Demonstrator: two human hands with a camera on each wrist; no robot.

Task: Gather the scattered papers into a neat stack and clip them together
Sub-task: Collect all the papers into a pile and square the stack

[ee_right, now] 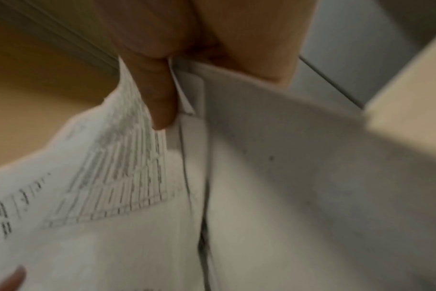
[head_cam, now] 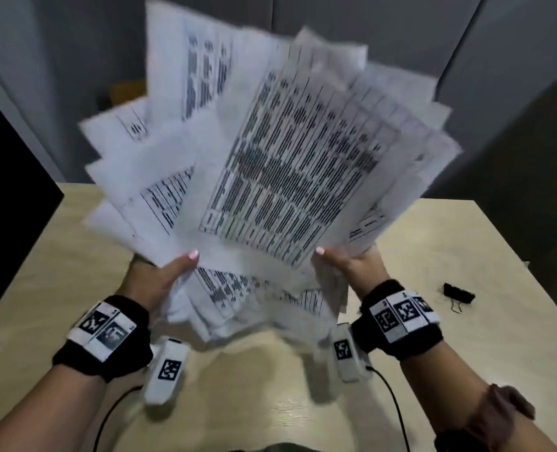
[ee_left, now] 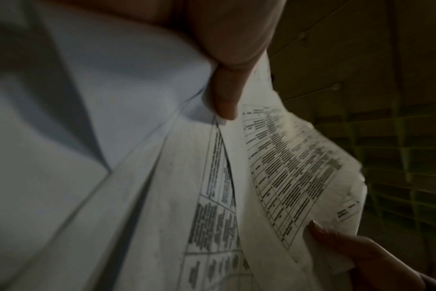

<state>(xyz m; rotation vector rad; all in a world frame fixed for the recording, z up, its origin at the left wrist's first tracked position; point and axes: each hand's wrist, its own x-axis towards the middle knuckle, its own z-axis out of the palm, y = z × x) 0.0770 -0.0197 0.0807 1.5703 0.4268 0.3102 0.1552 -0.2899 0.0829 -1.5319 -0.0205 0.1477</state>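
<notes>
A fanned, uneven bundle of printed papers (head_cam: 270, 151) is lifted upright above the light wooden table (head_cam: 74, 262), blurred by motion. My left hand (head_cam: 169, 272) grips its lower left edge, thumb on the front sheet. My right hand (head_cam: 349, 262) grips the lower right edge the same way. In the left wrist view my left thumb (ee_left: 224, 98) presses the papers (ee_left: 162, 177), and the right hand (ee_left: 349, 248) shows at the lower right. The right wrist view shows my right thumb (ee_right: 157, 94) pinching the sheets (ee_right: 236, 196). A black binder clip (head_cam: 458, 293) lies on the table to the right.
A dark object (head_cam: 6, 190) stands at the table's left edge. Grey wall panels (head_cam: 401, 27) rise behind the table. Cables (head_cam: 391, 396) run from the wrist cameras toward my body.
</notes>
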